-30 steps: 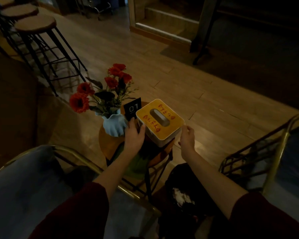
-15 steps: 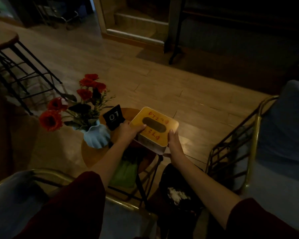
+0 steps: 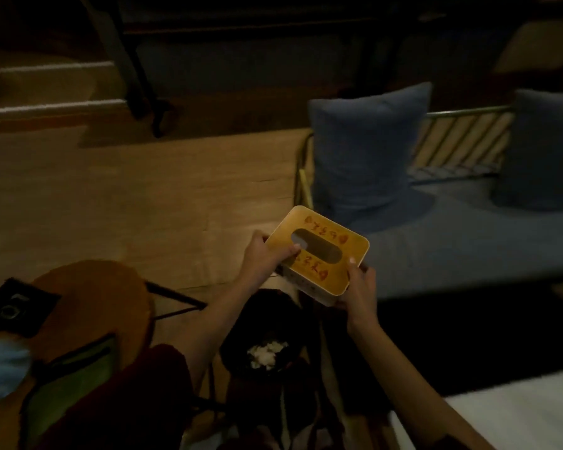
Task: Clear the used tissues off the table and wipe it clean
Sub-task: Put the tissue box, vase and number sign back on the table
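Tissue box [image 3: 335, 277] lifted off table [image 3: 95, 297], left hand [image 3: 260, 256] and right hand [image 3: 360, 285] fingers [image 3: 290, 251] clasping its ends

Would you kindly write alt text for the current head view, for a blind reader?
The left hand and right hand hold a yellow-topped tissue box in the air beside a round table, in dim light. Below stands a dark bin holding crumpled tissues; a blue cushioned bench lies beyond.
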